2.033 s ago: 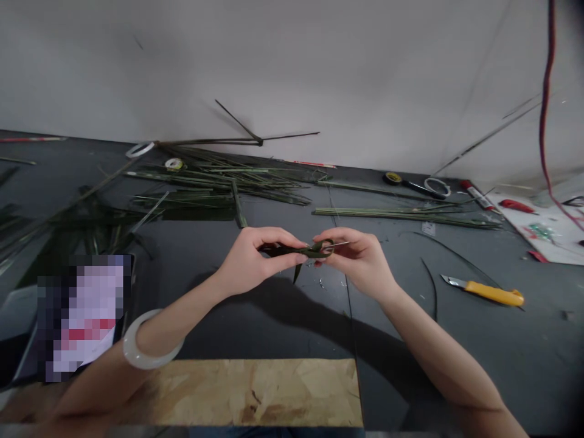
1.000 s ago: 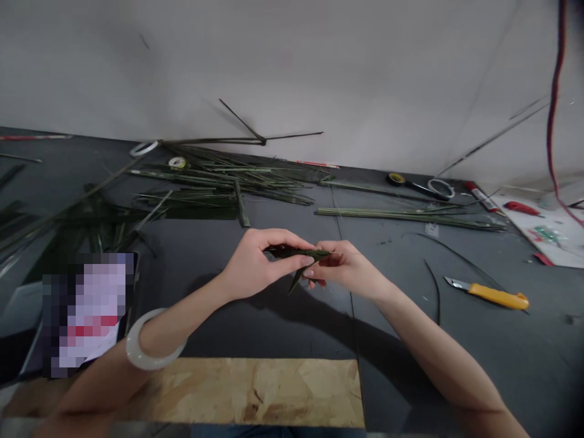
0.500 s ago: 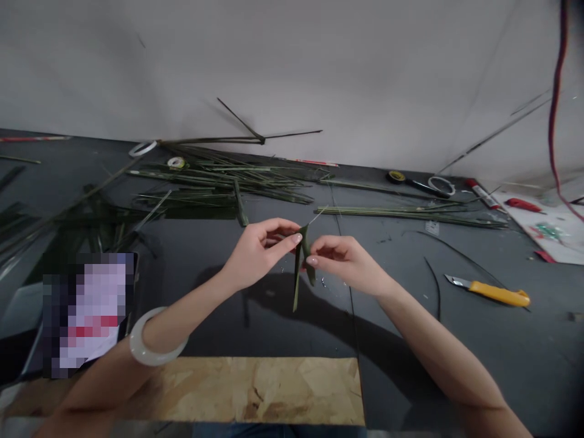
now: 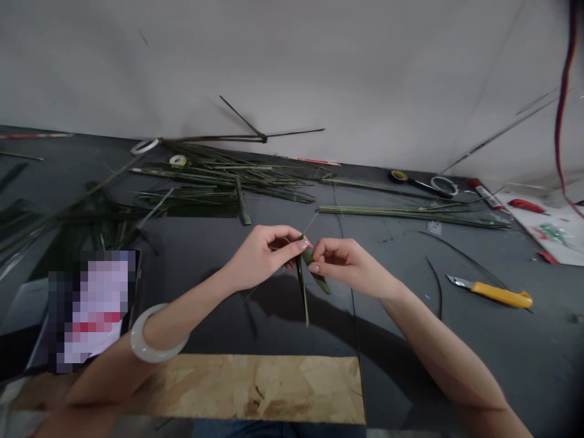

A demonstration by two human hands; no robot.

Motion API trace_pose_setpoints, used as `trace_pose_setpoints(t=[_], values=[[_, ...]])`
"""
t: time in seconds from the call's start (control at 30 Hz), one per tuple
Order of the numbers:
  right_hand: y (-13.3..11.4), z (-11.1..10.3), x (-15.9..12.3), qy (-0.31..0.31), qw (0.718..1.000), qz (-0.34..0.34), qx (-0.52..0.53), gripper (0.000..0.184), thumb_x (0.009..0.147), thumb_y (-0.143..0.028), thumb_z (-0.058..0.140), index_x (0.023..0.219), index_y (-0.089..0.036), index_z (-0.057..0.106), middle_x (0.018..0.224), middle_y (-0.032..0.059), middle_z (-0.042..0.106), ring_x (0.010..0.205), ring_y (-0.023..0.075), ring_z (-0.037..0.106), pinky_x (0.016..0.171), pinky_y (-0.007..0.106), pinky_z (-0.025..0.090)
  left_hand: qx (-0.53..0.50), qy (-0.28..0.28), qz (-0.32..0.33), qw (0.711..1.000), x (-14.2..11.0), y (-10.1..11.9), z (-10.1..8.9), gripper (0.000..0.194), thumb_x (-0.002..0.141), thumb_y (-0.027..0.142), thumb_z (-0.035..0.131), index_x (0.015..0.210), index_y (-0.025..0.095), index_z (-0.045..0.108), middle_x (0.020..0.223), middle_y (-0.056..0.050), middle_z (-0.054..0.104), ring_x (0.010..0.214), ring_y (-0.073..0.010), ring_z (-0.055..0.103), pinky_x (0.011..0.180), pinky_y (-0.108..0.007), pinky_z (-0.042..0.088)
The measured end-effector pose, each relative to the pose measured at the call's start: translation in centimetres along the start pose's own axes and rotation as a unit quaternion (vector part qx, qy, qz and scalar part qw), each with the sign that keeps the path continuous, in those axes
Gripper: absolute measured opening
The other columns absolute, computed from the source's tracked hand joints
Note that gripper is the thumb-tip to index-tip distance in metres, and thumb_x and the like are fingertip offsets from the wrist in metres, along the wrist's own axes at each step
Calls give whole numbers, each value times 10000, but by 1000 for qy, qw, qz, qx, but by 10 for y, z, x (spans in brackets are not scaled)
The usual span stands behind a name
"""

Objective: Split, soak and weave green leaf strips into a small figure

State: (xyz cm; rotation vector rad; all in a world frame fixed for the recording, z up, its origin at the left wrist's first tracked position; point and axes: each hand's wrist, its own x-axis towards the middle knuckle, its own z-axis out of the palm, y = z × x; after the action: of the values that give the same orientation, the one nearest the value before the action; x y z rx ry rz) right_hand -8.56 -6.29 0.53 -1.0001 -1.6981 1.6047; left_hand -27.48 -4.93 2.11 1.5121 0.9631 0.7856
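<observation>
My left hand [image 4: 269, 254] pinches the upper end of a green leaf strip [image 4: 321, 282] between thumb and fingers. The strip looks folded, with one narrow tail hanging down and a broader part angled to the right. On that broader part my right hand [image 4: 344, 264] closes with thumb and forefinger. A thin, pale wire or thread [image 4: 311, 222] sticks up from the held end. Both hands are above the dark table [image 4: 205, 328]. The fingers behind the leaf are partly hidden.
Long green leaf strips [image 4: 219, 176] lie in a pile at the back. A yellow-handled knife [image 4: 499, 294] rests at the right, its blade pointing left. A phone [image 4: 98, 310] is at the left. A brown board [image 4: 255, 389] lines the front edge; tape rolls [image 4: 177, 160] sit behind.
The leaf has turned in my fingers: its broad part now angles to the right, and its tail has swung right. My left hand has lowered slightly and shifted right.
</observation>
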Motion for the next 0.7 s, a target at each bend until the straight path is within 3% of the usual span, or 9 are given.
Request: trace_pose_setpoints(t=[0.33,0.43,0.5,0.57,0.63,0.7], values=[[1,-3,0,-28,999,6,17,308,769,-386,692,656,-172,501,530,-59,476,467,53,381,455,204,310,7,36,25,999,0,-2,-2,263,735,396,675,733,133,674,642,-20,624,558,-97,525,527,-205,453],[6,-6,2,-41,998,-24,47,237,815,-393,641,801,-167,574,664,-2,601,603,98,549,586,244,447,-53,53,19,997,4,-7,-6,318,710,455,709,778,145,692,714,-26,661,629,-111,580,600,-220,497],[9,-4,3,-43,997,-54,30,337,737,-368,727,973,-178,580,856,36,650,780,137,607,725,288,489,-98,82,17,992,7,-10,-8,348,689,484,728,803,157,699,764,-25,675,668,-113,597,637,-229,514],[10,1,2,-17,997,-67,-34,519,618,-333,819,1045,-187,562,954,43,640,850,155,598,772,298,488,-129,105,11,986,8,-12,-7,367,669,496,745,814,162,703,783,-23,678,686,-114,601,653,-235,524],[10,7,2,36,993,-50,-102,417,630,-354,807,936,-174,588,865,27,638,767,145,579,711,282,481,-145,108,3,983,7,-13,-5,372,661,493,753,820,160,704,793,-25,679,689,-113,601,652,-237,531],[10,11,2,83,986,-26,-141,253,737,-388,714,774,-163,605,700,7,615,638,122,543,614,262,451,-149,102,5,984,6,-13,-4,364,668,483,752,823,157,704,808,-29,677,674,-105,593,636,-232,535]])
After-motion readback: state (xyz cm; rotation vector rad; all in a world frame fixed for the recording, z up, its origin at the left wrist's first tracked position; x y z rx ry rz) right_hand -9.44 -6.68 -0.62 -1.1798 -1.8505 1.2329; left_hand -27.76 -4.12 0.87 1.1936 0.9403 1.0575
